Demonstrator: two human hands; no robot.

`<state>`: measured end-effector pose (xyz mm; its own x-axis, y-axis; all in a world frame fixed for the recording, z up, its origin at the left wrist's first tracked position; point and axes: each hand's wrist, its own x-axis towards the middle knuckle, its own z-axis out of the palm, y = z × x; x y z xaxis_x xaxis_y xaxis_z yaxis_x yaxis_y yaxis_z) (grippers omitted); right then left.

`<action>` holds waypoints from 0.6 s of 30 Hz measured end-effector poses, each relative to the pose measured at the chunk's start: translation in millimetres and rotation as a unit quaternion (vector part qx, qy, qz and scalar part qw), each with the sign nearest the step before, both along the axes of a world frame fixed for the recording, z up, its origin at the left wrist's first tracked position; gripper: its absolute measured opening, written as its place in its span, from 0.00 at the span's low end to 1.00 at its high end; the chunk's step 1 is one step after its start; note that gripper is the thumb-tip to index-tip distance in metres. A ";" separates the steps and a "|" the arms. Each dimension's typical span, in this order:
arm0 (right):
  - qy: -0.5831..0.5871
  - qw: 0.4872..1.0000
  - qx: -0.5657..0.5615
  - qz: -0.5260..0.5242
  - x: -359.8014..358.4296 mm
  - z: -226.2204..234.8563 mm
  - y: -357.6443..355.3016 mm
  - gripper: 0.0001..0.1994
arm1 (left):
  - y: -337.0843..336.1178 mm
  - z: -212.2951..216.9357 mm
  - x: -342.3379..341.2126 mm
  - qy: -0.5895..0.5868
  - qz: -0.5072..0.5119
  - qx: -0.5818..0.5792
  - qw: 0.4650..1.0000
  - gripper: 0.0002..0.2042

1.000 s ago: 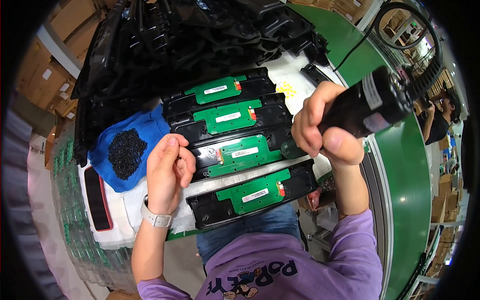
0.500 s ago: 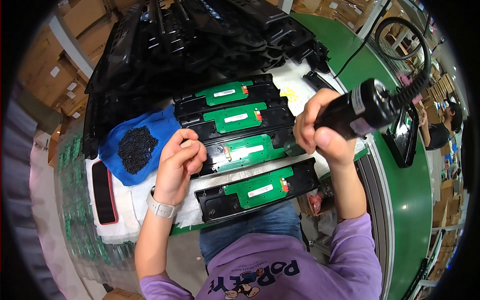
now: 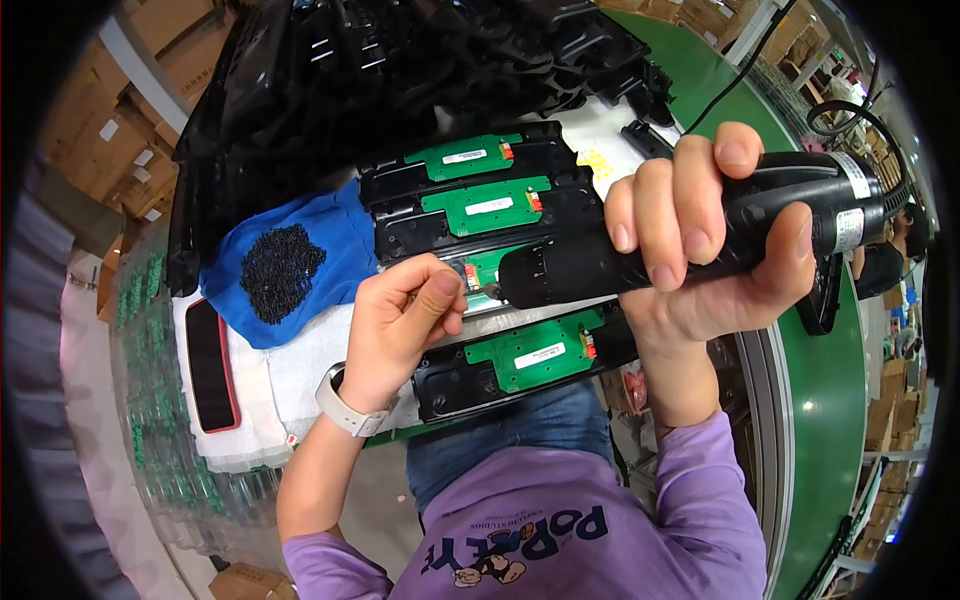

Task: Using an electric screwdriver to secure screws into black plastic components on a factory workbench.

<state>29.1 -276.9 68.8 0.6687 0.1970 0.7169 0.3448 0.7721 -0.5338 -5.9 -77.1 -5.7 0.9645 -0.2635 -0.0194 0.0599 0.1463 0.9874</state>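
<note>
My right hand (image 3: 690, 230) is wrapped round a black corded electric screwdriver (image 3: 590, 262), held nearly level with its tip pointing left. My left hand (image 3: 405, 315) is closed in a pinch right beside that tip. Whatever its fingers hold is too small to make out. Below both hands lies a black plastic panel with a green circuit board (image 3: 486, 268), partly hidden by the tool. Two more black panels with green boards (image 3: 488, 205) lie beyond it. Nearest me is another panel with a green circuit board (image 3: 540, 352).
A blue cloth (image 3: 345, 235) to the left carries a heap of small black screws (image 3: 280, 272). Beside it lies a red-edged phone (image 3: 210, 365). Black plastic parts (image 3: 400, 70) are piled at the back. A green table (image 3: 825, 400) curves along the right; a person sits beyond it.
The screwdriver has swung from pointing away on the right to lying level, its tip now at my left hand. My left hand has moved right and slightly up, over the third panel.
</note>
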 end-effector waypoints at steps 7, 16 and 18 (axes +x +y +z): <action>0.015 0.999 0.024 0.016 2.7 -6.3 0.7 0.19 | -0.5 1.7 -1.0 0.013 0.006 -0.006 1.000 0.06; 0.037 0.999 0.019 0.025 3.1 -9.0 -0.3 0.19 | -0.9 -1.7 -0.6 0.025 -0.017 -0.003 1.000 0.04; 0.039 0.999 0.019 0.025 2.8 -8.7 -0.7 0.19 | -1.7 -1.5 -1.4 0.038 -0.021 -0.014 0.999 0.04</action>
<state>31.9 -277.6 60.1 0.7132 0.2053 0.6702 0.2638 0.8073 -0.5279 -7.3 -78.8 -7.2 0.9484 -0.3057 -0.0838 0.1405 0.1686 0.9756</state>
